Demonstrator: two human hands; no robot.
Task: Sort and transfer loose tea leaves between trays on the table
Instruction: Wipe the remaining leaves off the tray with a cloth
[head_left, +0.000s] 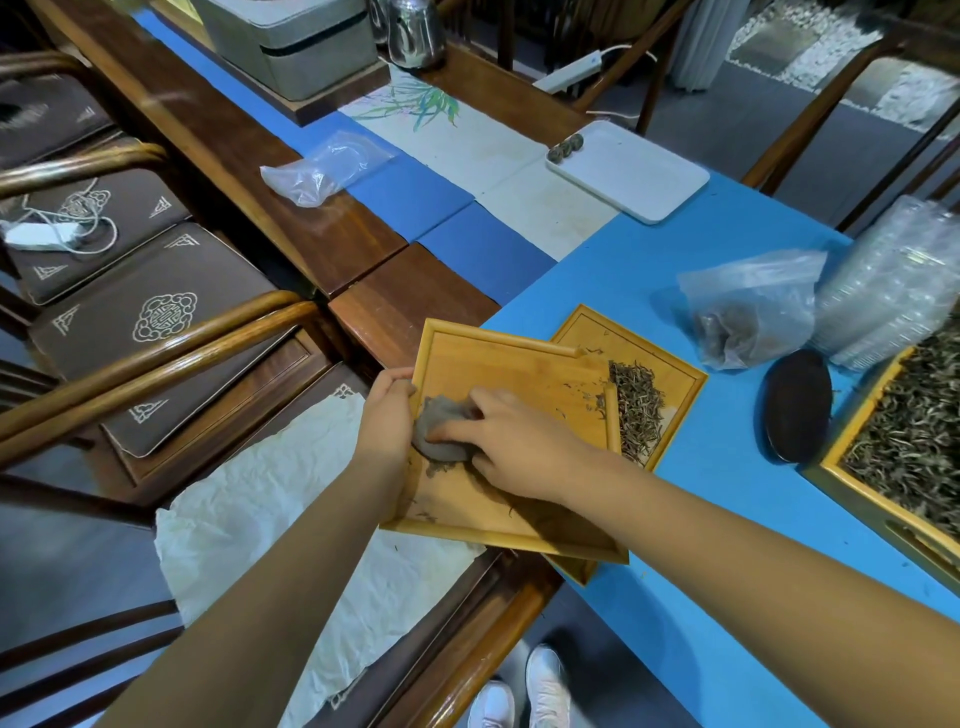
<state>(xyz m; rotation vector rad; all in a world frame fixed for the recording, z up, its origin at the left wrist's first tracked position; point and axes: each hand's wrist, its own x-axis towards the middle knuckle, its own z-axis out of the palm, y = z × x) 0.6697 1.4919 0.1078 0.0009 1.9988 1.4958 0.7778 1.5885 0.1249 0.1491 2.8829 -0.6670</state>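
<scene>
A bamboo tray (519, 364) is held tilted over a second bamboo tray (675, 374) lying on the blue table. My left hand (387, 431) grips the upper tray's left edge. My right hand (514, 441) presses a grey clump (436, 415), tea or a cloth, against the upper tray's floor. A pile of loose tea leaves (636, 410) lies in the lower tray, just past the upper tray's right rim. A few stray leaves cling to the upper tray. A large tray (831, 467) full of tea leaves stands at the right edge.
A plastic bag (748, 312) with tea, a dark round lid (797, 405) and stacked clear plastic cups (893, 280) sit right of the trays. A white tray (628, 171) with small tea balls lies farther back. White paper (260, 519) and wooden chairs (156, 332) are at the left.
</scene>
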